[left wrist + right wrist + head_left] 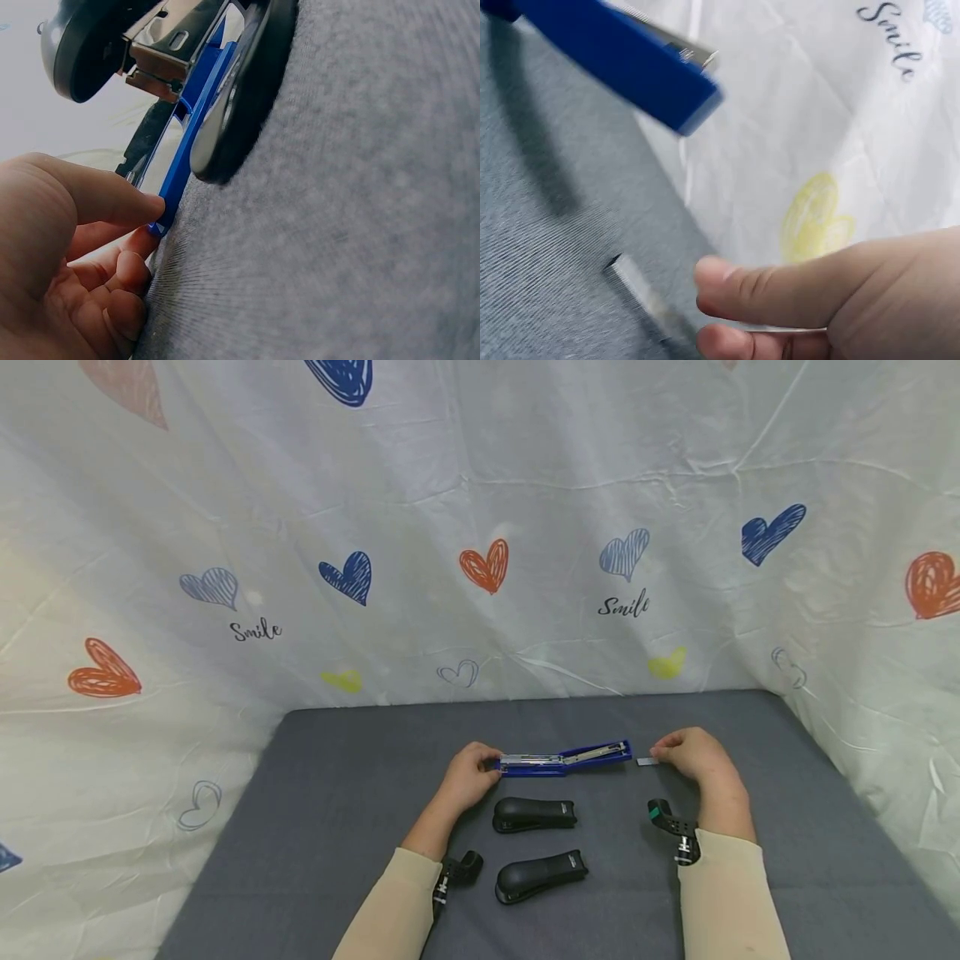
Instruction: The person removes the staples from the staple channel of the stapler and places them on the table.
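A blue stapler (pixel 564 762) lies unfolded on the grey cloth, its metal staple channel showing. My left hand (pixel 467 775) pinches its left end between thumb and fingers; in the left wrist view the thumb (pixel 142 206) presses the blue base (pixel 182 166). Past the stapler's right end, a small silver strip of staples (pixel 646 762) lies on the cloth. My right hand (pixel 697 756) is at the strip's right end. In the right wrist view, thumb and finger stand slightly apart beside the staples (pixel 641 292), with nothing visible between them.
Two black staplers (pixel 534 814) (pixel 542 877) lie one below the other between the forearms. A white curtain (pixel 540 635) printed with hearts hangs behind the table (pixel 360 827). Each wrist carries a black camera mount (pixel 671 822).
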`<state>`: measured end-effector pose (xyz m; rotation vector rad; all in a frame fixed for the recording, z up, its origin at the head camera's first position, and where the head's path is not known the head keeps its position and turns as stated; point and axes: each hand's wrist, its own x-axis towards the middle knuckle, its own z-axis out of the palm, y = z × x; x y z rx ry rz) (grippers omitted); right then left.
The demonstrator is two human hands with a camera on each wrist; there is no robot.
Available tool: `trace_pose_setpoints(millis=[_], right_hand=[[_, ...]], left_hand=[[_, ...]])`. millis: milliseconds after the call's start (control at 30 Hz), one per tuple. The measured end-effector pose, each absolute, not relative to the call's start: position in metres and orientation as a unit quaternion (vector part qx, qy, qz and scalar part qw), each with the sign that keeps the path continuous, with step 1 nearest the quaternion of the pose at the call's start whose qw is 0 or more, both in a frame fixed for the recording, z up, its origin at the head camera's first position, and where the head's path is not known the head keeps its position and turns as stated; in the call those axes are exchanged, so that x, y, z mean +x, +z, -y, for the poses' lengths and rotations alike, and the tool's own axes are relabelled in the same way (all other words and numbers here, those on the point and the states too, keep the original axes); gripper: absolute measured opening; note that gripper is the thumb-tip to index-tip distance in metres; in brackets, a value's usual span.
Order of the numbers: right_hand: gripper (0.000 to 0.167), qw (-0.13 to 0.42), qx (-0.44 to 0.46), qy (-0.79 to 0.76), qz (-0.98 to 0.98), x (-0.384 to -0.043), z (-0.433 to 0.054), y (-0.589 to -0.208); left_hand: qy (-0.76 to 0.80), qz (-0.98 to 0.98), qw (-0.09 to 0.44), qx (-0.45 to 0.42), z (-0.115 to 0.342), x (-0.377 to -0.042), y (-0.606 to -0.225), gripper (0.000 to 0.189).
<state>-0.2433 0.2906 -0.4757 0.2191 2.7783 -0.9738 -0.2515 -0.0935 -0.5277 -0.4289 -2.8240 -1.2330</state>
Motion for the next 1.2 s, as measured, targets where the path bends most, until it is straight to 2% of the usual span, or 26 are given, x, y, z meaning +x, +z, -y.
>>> trace_pose_setpoints(millis=[133, 300, 533, 1000, 1200], right_hand=[[0.046, 0.084, 0.062, -0.328, -0.939, -0.239, -0.289, -0.466], [0.052, 0.079, 0.051, -0.327, -0.940, -0.235, -0.284, -0.450], [0.056, 0.042, 0.022, -0.325, -0.944, -0.231, -0.281, -0.434], [0.054, -0.084, 0.016, -0.366, -0.927, -0.205, -0.263, -0.393], [0.050, -0.100, -0.011, -0.381, -0.919, -0.204, -0.250, -0.387]], left_hand=[[-0.399, 0.904, 0.031, -0.151, 0.094, -0.251, -0.530, 0.025], [-0.400, 0.903, 0.036, -0.154, 0.095, -0.251, -0.530, 0.025], [-0.401, 0.906, 0.006, -0.132, 0.094, -0.250, -0.526, 0.026], [-0.400, 0.906, 0.008, -0.140, 0.092, -0.251, -0.528, 0.027], [-0.400, 0.906, 0.012, -0.137, 0.094, -0.251, -0.528, 0.027]])
